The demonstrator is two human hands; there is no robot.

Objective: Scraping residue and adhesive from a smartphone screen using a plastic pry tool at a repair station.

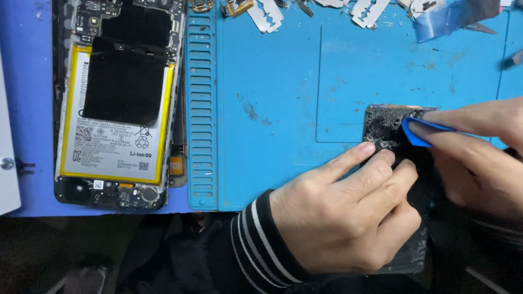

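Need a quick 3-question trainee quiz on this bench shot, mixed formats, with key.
1. True or false: the left hand presses down on the black back cover.
2. What does the right hand pinch? A) a razor blade B) a blue plastic pick C) tweezers
3. Fill in: the opened phone, battery showing, lies to the ___ of the blue work mat.

Key: 1 true; 2 B; 3 left.
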